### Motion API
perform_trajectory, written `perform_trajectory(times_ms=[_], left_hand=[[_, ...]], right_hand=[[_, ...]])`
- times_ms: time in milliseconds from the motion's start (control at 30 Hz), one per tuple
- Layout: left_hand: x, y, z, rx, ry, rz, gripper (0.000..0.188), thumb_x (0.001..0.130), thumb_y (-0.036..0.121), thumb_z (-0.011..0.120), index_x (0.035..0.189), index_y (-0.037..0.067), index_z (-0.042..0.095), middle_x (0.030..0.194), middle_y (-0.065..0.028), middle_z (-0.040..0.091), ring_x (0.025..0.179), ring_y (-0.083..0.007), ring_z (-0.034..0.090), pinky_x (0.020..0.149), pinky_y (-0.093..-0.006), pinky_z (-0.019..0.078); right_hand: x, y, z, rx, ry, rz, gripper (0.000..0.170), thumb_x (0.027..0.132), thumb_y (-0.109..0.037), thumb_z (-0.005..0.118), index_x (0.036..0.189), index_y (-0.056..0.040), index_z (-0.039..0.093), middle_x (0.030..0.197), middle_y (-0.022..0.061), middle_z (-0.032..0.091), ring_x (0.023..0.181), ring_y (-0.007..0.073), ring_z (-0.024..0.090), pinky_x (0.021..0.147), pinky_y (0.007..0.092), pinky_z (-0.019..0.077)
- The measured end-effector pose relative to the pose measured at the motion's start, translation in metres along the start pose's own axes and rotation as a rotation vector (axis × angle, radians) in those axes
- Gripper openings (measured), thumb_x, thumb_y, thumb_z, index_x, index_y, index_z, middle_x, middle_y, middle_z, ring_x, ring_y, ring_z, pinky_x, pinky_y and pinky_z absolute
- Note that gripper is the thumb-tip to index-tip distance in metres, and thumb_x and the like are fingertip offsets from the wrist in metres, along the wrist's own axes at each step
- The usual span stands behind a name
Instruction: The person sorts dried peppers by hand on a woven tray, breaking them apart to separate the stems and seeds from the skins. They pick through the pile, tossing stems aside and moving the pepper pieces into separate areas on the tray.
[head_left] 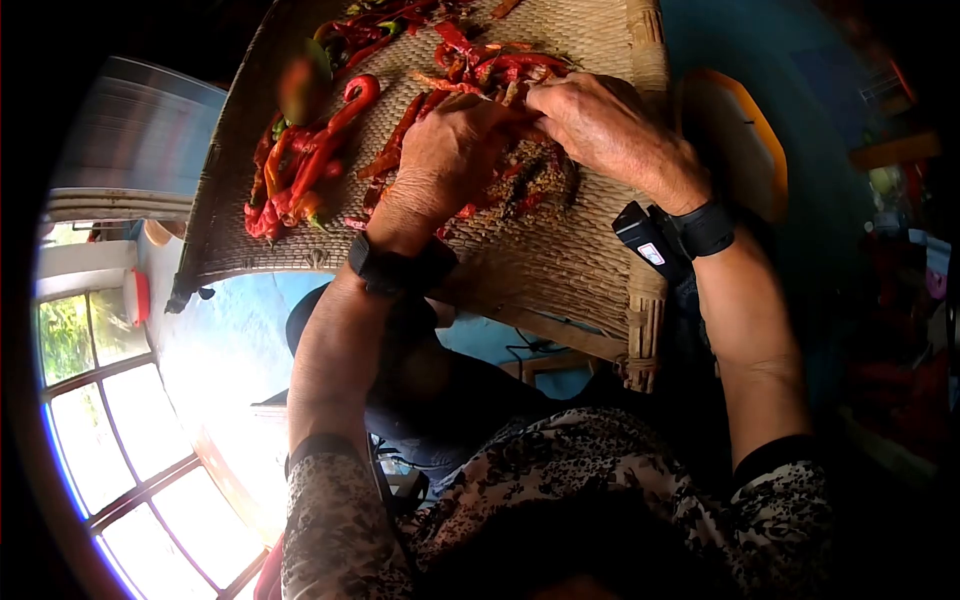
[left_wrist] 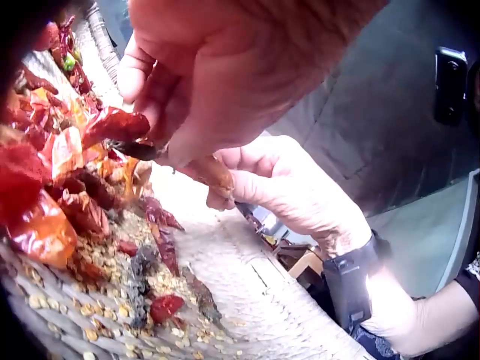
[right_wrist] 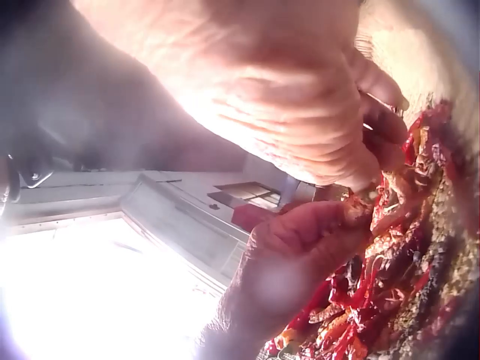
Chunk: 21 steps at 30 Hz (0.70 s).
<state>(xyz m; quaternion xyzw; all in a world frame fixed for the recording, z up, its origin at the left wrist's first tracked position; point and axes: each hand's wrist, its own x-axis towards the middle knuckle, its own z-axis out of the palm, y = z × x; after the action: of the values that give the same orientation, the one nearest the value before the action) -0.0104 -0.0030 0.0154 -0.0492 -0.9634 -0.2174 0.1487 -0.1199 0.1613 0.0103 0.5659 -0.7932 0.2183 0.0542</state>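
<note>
Both hands meet over a woven tray (head_left: 500,260) spread with red chili peppers. An orange, dried chili pepper (left_wrist: 211,174) spans the small gap between them in the left wrist view. My left hand (head_left: 445,155) pinches one end of it, and the thumb and fingers of my right hand (head_left: 605,125) pinch the other. Close by the left fingers lies a glossy red chili (left_wrist: 116,126) with a dark stem. Under the hands are torn chili skins (left_wrist: 45,225), scattered pale seeds (head_left: 545,170) and dark shrivelled bits (left_wrist: 139,285).
A pile of whole red chilies (head_left: 300,170) lies on the tray's left side, with more chilies (head_left: 375,35) at the far edge. The tray's raised rim (head_left: 650,60) runs along the right. Beyond it stands an orange-edged object (head_left: 750,130). A bright window (head_left: 140,430) is at lower left.
</note>
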Motion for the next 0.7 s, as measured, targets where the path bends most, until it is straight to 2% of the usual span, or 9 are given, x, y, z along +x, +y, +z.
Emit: perform_trajectory(times_ms=[33,167,200,267,400,467,600,667,700], left_hand=[[-0.001,-0.003,-0.002,0.044,-0.01,-0.047,0.015,0.088,0.02,0.064,0.101,0.016,0.07,0.089,-0.0073,0.067,0.079,-0.0231,0.067,0.068,-0.0335,0.0518],[-0.004,-0.013,-0.014,0.078,0.041,-0.078,0.017,0.091,0.025,0.055,0.1,0.017,0.067,0.089,-0.0095,0.068,0.077,-0.0322,0.065,0.068,-0.0428,0.0515],[-0.004,-0.015,-0.015,0.076,0.044,-0.08,0.017,0.091,0.025,0.055,0.1,0.017,0.067,0.089,-0.0095,0.068,0.077,-0.0322,0.065,0.068,-0.0428,0.0515],[-0.002,-0.016,-0.017,0.183,-0.021,-0.16,0.021,0.093,0.025,0.057,0.106,0.015,0.069,0.095,-0.0081,0.068,0.077,-0.0265,0.067,0.065,-0.0351,0.0523],[-0.002,-0.028,-0.006,0.23,0.002,-0.003,0.022,0.093,0.025,0.057,0.106,0.012,0.067,0.092,-0.0091,0.068,0.073,-0.0272,0.066,0.062,-0.0358,0.0522],[-0.001,-0.022,-0.006,0.189,0.016,-0.041,0.023,0.092,0.026,0.057,0.107,0.012,0.066,0.086,-0.0093,0.068,0.07,-0.0272,0.066,0.06,-0.0364,0.0521],[0.005,-0.016,-0.005,0.106,-0.042,-0.073,0.023,0.092,0.026,0.057,0.107,0.011,0.065,0.083,-0.0092,0.069,0.072,-0.0271,0.067,0.061,-0.0363,0.0527],[0.007,-0.013,-0.001,-0.011,-0.005,-0.017,0.021,0.092,0.025,0.057,0.104,0.01,0.065,0.083,-0.0095,0.069,0.072,-0.0267,0.067,0.062,-0.0352,0.0532],[0.008,-0.004,-0.006,-0.035,-0.034,-0.035,0.019,0.09,0.022,0.059,0.102,0.008,0.065,0.084,-0.0105,0.068,0.073,-0.025,0.068,0.065,-0.0339,0.0536]], right_hand=[[0.003,0.0,0.003,0.02,0.069,-0.042,0.013,0.088,-0.007,0.056,0.076,-0.0024,0.053,0.064,0.0123,0.055,0.057,0.0249,0.058,0.054,0.0398,0.049],[0.004,0.012,-0.007,0.104,0.139,0.037,0.015,0.086,0.003,0.056,0.073,-0.0013,0.051,0.056,0.0097,0.05,0.051,0.0168,0.054,0.044,0.0324,0.0444],[0.002,0.013,-0.013,0.186,0.242,0.002,0.013,0.09,-0.002,0.054,0.077,-0.0017,0.053,0.056,0.0089,0.049,0.048,0.0186,0.051,0.044,0.0353,0.0442],[-0.006,0.036,-0.029,0.027,0.26,0.027,0.011,0.095,-0.012,0.052,0.094,-0.0043,0.06,0.07,0.008,0.059,0.062,0.016,0.059,0.053,0.0317,0.0467],[-0.03,0.054,-0.069,-0.121,0.393,0.349,0.012,0.096,-0.015,0.051,0.102,-0.0088,0.059,0.08,0.0142,0.065,0.066,0.0301,0.064,0.059,0.0379,0.0491],[-0.049,0.078,-0.079,-0.334,0.33,0.546,0.016,0.095,-0.016,0.052,0.107,-0.0089,0.06,0.089,0.0142,0.066,0.072,0.0304,0.065,0.064,0.0382,0.0511],[-0.07,0.103,-0.079,-0.814,0.359,0.453,0.023,0.093,-0.018,0.055,0.114,-0.0092,0.059,0.104,0.0137,0.065,0.079,0.0305,0.065,0.072,0.0382,0.0524],[-0.053,0.087,-0.07,-0.452,0.464,0.17,0.031,0.091,-0.018,0.059,0.121,-0.0101,0.057,0.114,0.0133,0.062,0.085,0.0278,0.065,0.077,0.0373,0.0524],[-0.044,0.073,-0.057,-0.255,0.459,0.105,0.028,0.09,-0.016,0.06,0.117,-0.0091,0.058,0.102,0.014,0.064,0.082,0.0281,0.065,0.071,0.0376,0.0517]])
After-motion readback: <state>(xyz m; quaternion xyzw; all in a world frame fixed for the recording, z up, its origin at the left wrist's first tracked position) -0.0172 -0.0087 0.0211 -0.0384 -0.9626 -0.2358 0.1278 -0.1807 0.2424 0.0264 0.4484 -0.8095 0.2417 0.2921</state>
